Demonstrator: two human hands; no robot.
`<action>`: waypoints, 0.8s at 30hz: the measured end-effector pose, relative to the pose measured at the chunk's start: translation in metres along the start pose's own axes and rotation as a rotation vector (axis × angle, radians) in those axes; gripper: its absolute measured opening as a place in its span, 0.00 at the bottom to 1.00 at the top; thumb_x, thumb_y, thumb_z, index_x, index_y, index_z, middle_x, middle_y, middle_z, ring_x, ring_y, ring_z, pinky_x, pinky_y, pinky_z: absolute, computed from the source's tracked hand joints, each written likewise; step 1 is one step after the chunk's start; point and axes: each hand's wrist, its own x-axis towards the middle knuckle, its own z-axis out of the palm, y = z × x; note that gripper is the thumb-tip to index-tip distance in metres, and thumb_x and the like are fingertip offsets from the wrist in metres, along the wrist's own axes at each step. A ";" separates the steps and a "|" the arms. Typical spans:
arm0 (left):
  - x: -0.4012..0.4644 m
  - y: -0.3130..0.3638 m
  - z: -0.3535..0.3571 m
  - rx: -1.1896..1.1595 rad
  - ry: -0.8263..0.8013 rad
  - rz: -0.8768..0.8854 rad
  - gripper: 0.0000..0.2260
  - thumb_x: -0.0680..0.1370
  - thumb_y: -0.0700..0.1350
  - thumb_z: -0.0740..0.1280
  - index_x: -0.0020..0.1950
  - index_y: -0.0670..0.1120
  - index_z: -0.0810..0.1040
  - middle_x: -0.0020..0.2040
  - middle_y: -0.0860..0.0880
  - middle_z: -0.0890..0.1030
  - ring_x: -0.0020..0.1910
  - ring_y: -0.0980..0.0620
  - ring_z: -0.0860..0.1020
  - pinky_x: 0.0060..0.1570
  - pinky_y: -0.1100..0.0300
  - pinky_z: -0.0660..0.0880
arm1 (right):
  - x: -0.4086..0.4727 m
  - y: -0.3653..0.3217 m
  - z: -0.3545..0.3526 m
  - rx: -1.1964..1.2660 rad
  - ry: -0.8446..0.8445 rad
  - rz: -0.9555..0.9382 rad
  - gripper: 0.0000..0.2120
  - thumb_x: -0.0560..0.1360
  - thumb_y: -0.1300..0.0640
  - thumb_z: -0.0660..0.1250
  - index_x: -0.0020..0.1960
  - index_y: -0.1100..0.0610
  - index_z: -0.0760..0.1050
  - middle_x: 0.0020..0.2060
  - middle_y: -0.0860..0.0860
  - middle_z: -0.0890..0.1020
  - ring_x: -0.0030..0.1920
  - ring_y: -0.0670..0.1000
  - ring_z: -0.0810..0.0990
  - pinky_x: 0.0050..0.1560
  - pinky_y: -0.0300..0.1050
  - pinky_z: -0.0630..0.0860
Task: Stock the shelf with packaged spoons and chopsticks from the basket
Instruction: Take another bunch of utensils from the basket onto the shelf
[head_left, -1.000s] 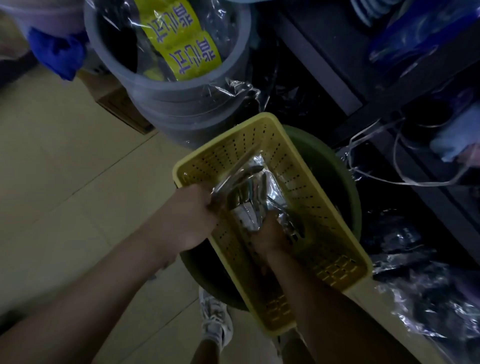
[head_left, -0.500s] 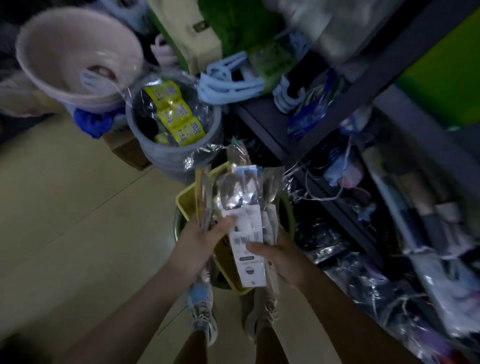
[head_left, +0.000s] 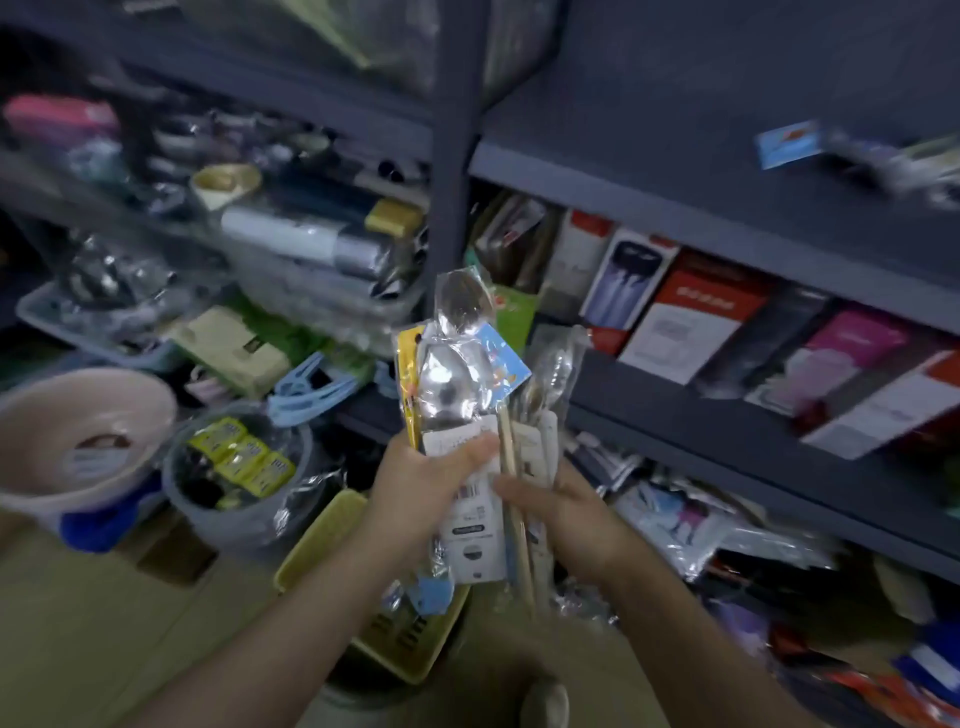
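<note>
Clear-wrapped spoon packs (head_left: 457, 374) gripped upright by left hand (head_left: 421, 483); right hand (head_left: 561, 514) pinching chopsticks (head_left: 514, 499) alongside; yellow basket (head_left: 322, 540) below.

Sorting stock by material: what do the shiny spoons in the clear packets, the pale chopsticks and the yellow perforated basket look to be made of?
Shiny spoons: polished metal, probably stainless steel, given the mirror-like bowls; their clear packets look like glossy plastic film. Pale chopsticks: matte tan sticks, likely wood or bamboo, though blur leaves that open. Yellow perforated basket: smooth, evenly coloured walls with moulded slots suggest moulded plastic.
</note>
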 end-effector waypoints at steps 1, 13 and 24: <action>-0.003 0.011 0.010 0.003 -0.017 0.018 0.07 0.69 0.47 0.72 0.46 0.48 0.82 0.42 0.47 0.86 0.38 0.51 0.84 0.37 0.56 0.80 | -0.009 -0.009 -0.008 0.008 0.051 -0.031 0.11 0.77 0.64 0.62 0.54 0.51 0.77 0.42 0.45 0.86 0.45 0.44 0.84 0.47 0.39 0.81; -0.002 0.121 0.154 0.060 -0.163 0.324 0.03 0.71 0.46 0.71 0.38 0.54 0.80 0.34 0.59 0.83 0.36 0.60 0.82 0.35 0.66 0.78 | -0.056 -0.105 -0.123 0.001 0.434 -0.306 0.14 0.78 0.65 0.60 0.60 0.54 0.75 0.54 0.55 0.83 0.55 0.55 0.81 0.61 0.59 0.75; 0.053 0.239 0.289 -0.037 -0.215 0.325 0.16 0.69 0.52 0.73 0.51 0.44 0.81 0.48 0.45 0.84 0.47 0.47 0.83 0.52 0.50 0.78 | -0.057 -0.232 -0.270 0.036 0.349 -0.410 0.10 0.76 0.67 0.62 0.46 0.56 0.78 0.35 0.50 0.85 0.37 0.50 0.83 0.41 0.44 0.81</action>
